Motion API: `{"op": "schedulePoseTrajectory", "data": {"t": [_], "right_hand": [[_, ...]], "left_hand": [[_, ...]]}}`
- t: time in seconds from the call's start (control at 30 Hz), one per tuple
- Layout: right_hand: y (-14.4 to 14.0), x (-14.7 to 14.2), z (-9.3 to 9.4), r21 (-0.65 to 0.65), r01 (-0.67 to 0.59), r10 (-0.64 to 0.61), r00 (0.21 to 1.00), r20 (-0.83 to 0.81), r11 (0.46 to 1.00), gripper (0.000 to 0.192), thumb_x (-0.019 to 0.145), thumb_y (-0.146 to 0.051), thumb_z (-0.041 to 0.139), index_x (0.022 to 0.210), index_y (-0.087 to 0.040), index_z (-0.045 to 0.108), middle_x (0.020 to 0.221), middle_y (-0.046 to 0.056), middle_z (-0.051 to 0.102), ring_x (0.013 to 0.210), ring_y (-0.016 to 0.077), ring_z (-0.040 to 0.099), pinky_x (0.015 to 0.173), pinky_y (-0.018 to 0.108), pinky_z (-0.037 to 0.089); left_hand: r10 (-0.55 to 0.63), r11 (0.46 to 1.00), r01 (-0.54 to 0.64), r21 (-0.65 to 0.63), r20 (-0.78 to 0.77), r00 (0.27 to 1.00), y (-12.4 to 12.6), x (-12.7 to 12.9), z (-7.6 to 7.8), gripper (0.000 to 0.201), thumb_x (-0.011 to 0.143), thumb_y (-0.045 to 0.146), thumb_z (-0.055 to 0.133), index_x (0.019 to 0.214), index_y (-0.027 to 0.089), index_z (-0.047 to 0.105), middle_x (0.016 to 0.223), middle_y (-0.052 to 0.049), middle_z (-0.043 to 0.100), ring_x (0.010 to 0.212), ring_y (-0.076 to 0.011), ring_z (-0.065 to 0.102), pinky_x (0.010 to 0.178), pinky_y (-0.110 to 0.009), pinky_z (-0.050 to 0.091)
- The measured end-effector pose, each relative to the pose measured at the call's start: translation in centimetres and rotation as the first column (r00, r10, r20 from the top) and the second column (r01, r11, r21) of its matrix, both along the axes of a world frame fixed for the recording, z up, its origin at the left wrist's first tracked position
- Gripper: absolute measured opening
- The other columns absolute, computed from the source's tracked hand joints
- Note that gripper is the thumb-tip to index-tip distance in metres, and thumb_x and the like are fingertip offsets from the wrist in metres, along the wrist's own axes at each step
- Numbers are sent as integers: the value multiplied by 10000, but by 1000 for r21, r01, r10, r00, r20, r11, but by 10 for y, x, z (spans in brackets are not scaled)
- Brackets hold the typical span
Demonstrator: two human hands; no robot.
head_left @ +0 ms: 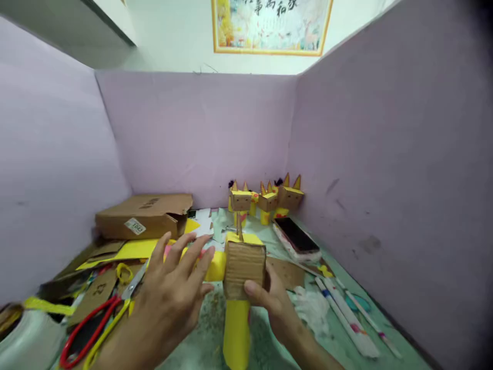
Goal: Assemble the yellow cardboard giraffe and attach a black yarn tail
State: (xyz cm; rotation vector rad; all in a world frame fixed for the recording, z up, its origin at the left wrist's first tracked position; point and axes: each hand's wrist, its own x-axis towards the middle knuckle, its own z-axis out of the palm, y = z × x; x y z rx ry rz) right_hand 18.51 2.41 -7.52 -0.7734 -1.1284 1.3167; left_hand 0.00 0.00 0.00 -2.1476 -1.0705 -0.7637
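My right hand (pixel 275 303) grips a cardboard animal figure (pixel 244 264) by its boxy brown head, thumb on the corrugated face. Yellow tube-like parts stick out from the box to the left and below, and a thin brown piece stands on its yellow top. Just left of the figure, my left hand (pixel 177 288) has its fingers spread and covers part of the yellow piece with pink spots behind it. Whether its fingertips touch that piece I cannot tell. Scissors (pixel 123 298) with red and yellow handles lie beside my left wrist, partly hidden by it.
Several finished cardboard figures (pixel 265 200) with pointed ears stand at the back. A phone (pixel 296 234) rests on a white pack at right, near several white sticks (pixel 346 318) and crumpled tissue (pixel 314 311). A cardboard box (pixel 142 218) and yellow sheets (pixel 138 250) lie at left. Purple partitions (pixel 200 133) enclose the table.
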Motion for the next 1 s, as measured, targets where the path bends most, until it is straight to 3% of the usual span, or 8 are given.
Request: {"op": "schedulePoseTrajectory", "data": {"t": [0.23,0.63,0.87,1.0], "right_hand": [[-5,-3,-1,-29,-32,31,999,-11,999,688,597,-416,738,1186,-168,484,1193,130,576,1098,313,520,951,459,383],[-7,-3,5,-69,-43,37,996,-80,997,639,592,-417,739,1142,-178,519,1122,105,628,1054,301,557,936,455,403],[-7,-3,5,-63,-29,23,996,-86,998,623,593,-417,740,1130,-178,534,1116,102,633,1057,304,556,945,456,394],[-7,-2,3,-64,-29,21,993,-119,998,622,596,-401,752,1138,-185,534,1118,104,633,1059,306,554,916,449,420]], "left_hand": [[-57,995,48,-86,-110,992,11,-6,-7,297,829,200,492,1097,117,588,1090,-108,666,1053,-310,552,1007,-594,245],[-114,993,115,-8,-152,982,11,-6,-8,277,844,108,438,1059,64,608,1042,-158,681,949,-290,616,1005,-637,230],[-137,991,137,-8,-115,984,13,-6,-4,232,824,155,512,1021,93,619,980,-119,701,927,-276,618,1010,-624,235],[-128,991,133,32,-124,984,11,-10,1,269,762,63,543,1012,123,620,1011,-117,695,970,-294,606,999,-639,233]]}}
